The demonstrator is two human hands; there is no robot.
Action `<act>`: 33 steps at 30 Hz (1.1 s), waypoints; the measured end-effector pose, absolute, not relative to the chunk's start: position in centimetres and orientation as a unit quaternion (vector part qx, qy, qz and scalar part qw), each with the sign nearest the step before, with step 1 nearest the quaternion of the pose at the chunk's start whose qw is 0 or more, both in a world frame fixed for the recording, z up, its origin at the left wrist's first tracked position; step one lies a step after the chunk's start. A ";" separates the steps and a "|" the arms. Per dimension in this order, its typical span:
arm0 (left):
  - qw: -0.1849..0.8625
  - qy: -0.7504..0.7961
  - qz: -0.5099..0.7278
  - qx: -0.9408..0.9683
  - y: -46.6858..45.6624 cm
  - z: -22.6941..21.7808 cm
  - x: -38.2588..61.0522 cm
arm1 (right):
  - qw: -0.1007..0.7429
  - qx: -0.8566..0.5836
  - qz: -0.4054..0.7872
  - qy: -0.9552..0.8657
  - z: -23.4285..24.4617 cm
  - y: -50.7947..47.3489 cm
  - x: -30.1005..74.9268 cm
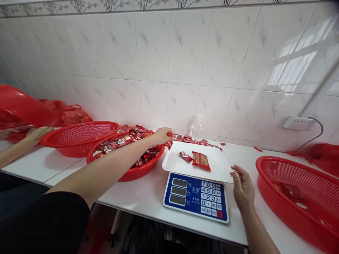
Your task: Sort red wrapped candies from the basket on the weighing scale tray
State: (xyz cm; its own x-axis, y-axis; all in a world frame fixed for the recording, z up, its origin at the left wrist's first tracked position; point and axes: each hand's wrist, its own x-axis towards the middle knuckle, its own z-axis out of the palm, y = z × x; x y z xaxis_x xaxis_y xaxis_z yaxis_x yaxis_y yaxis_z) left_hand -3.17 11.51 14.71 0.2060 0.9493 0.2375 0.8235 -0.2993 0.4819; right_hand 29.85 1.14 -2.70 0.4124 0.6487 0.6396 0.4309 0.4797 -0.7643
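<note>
My left hand (162, 135) reaches across the basket and is closed on a small red packet at the left edge of the white scale tray (172, 164). On the tray lie a small dark red packet (185, 156) and a larger red and gold packet (201, 161). With thumb and fingers, my right hand (243, 190) grips the tray's right front corner. Below the tray sits the blue digital scale (196, 197) with its keypad and displays. A red basket (137, 173) heaped with small wrapped packets stands left of the scale, partly hidden by my left forearm.
Another red basket (267, 187) with a few packets stands at the right. At the left, a co-worker's hand (37, 135) is near a red basket (79, 137) and a tilted red basin (23, 106). Loose packets (190, 139) lie along the wall, below a power strip (300, 123).
</note>
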 end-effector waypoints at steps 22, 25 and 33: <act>0.156 0.448 0.026 0.880 8.2 8.0 5.6 | 0.675 -0.497 0.094 -0.537 -2.5 1.3 30.0; 0.157 0.445 0.024 0.881 9.2 8.2 5.8 | 0.669 -0.506 0.089 -0.537 -2.4 1.1 30.0; 0.152 0.502 0.027 0.851 11.7 7.7 4.5 | 0.670 -0.503 0.092 -0.539 -2.2 1.1 30.0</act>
